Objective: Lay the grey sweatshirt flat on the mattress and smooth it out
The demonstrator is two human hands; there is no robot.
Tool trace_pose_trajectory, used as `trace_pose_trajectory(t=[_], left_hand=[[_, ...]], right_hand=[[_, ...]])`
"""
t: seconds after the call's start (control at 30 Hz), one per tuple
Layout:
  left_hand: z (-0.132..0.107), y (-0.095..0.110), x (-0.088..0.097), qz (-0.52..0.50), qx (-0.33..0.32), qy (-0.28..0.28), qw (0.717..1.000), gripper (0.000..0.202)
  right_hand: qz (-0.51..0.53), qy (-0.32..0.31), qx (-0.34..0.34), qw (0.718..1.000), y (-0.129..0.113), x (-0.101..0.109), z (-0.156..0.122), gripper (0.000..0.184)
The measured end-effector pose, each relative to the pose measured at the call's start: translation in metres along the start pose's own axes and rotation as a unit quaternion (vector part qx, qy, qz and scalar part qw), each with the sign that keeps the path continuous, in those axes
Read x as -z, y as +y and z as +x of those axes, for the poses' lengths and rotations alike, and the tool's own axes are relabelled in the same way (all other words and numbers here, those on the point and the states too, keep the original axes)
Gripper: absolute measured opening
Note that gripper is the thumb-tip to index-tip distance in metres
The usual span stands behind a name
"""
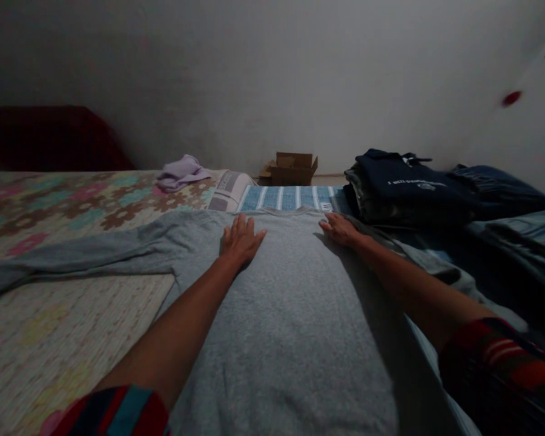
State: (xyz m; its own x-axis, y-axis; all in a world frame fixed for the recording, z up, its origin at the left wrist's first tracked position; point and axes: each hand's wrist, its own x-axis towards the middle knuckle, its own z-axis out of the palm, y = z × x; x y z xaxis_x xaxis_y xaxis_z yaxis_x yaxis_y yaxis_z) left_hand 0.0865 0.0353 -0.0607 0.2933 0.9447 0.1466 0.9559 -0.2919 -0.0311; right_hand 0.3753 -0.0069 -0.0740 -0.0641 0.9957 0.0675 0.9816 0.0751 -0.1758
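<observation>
A grey long-sleeved shirt (pixel 295 315) lies spread out in front of me, its neckline at the far end. One sleeve stretches out to the left, and the other runs to the right, partly hidden under my right arm. My left hand (pixel 241 239) rests flat on the shirt near the left shoulder, fingers spread. Near the right shoulder, my right hand (pixel 340 229) presses on the cloth with its fingers stretched out. Neither hand grips the fabric.
A flowered bedspread (pixel 95 203) covers the left side, with a crumpled lilac cloth (pixel 181 172) on it. Beyond the shirt lies a blue striped cloth (pixel 286 197). An open cardboard box (pixel 295 169) stands by the wall. Folded dark clothes (pixel 404 188) and jeans (pixel 533 233) are stacked at right.
</observation>
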Motion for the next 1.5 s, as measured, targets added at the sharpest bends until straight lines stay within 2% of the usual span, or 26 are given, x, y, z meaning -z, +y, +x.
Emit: trace_pose_trajectory(t=[0.13,0.2,0.3,0.43,0.5,0.57,0.7,0.83,1.0,1.1,1.33,1.5], left_hand=[[-0.048,0.012,0.021,-0.001,-0.059,-0.053,0.997,0.054],[-0.081,0.014,0.028,-0.008,-0.085,-0.08,0.993,0.053],[-0.135,0.011,0.035,-0.025,-0.107,-0.092,0.99,0.052],[-0.197,0.002,0.039,-0.035,-0.102,-0.082,0.991,0.052],[-0.219,-0.003,0.038,-0.025,-0.084,-0.092,0.992,0.055],[-0.234,-0.007,0.035,-0.013,-0.063,-0.108,0.992,0.058],[-0.248,-0.01,0.031,-0.003,-0.043,-0.108,0.993,0.06],[-0.251,-0.013,0.033,-0.027,-0.037,-0.11,0.993,0.059],[-0.26,-0.017,0.036,-0.026,-0.037,-0.119,0.992,0.058],[-0.264,-0.017,0.037,-0.014,-0.019,-0.13,0.991,0.06],[-0.267,-0.015,0.039,-0.039,-0.031,-0.142,0.989,0.06],[-0.27,-0.013,0.041,-0.037,-0.022,-0.126,0.991,0.059]], right_hand=[[0.016,-0.005,0.025,1.0,-0.011,0.018,-0.031,0.036],[0.023,-0.011,0.041,0.999,-0.02,0.025,-0.064,0.036],[0.031,-0.021,0.068,0.997,-0.035,0.028,-0.127,0.038],[0.043,-0.003,0.095,0.995,-0.044,0.012,-0.207,0.049],[0.037,0.011,0.083,0.996,-0.042,0.0,-0.232,0.052],[0.023,0.02,0.076,0.997,-0.038,-0.01,-0.246,0.055],[0.006,0.044,0.058,0.997,-0.037,-0.016,-0.249,0.053],[0.035,0.058,0.053,0.996,-0.063,-0.013,-0.259,0.053],[0.11,0.018,0.163,0.98,-0.118,-0.018,-0.295,0.058],[0.133,-0.026,0.202,0.97,-0.136,-0.021,-0.312,0.063],[0.127,-0.077,0.194,0.97,-0.139,-0.022,-0.312,0.068],[0.115,-0.055,0.202,0.971,-0.135,-0.029,-0.312,0.066]])
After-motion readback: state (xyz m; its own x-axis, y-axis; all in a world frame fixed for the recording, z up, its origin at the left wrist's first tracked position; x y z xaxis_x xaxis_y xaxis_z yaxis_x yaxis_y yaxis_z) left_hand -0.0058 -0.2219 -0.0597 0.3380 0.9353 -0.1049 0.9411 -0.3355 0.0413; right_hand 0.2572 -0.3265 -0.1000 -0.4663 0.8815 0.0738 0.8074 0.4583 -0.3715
